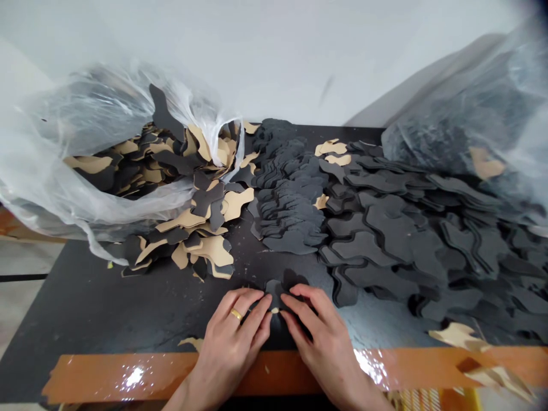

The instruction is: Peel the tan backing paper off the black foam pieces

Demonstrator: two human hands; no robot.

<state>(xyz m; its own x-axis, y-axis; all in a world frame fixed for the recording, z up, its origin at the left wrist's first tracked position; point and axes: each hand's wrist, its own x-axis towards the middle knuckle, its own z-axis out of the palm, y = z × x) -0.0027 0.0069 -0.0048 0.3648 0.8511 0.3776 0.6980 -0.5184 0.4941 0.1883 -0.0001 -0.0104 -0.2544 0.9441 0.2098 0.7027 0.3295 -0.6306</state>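
A small dark grey wavy-edged piece point(274, 289), which looks like foam, is between my two hands near the front of the table. My left hand point(233, 334), with a gold ring on one finger, pinches its left side. From the right, the bent fingers of my right hand point(319, 331) close on the other side. A bit of tan backing point(274, 311) shows at the piece's near edge, between the fingertips. Both thumbs are low and close to the tabletop. Just beyond my hands lie overlapping rows of dark pieces point(291, 211).
At left, an open clear plastic bag point(141, 208) spills dark and tan-backed pieces point(218, 251). Stacked dark wavy sheets point(385, 240) cover the right side, before another plastic bag point(462, 120). Brown tape point(115, 374) runs along the front edge; tan paper scraps point(460, 335) lie at right.
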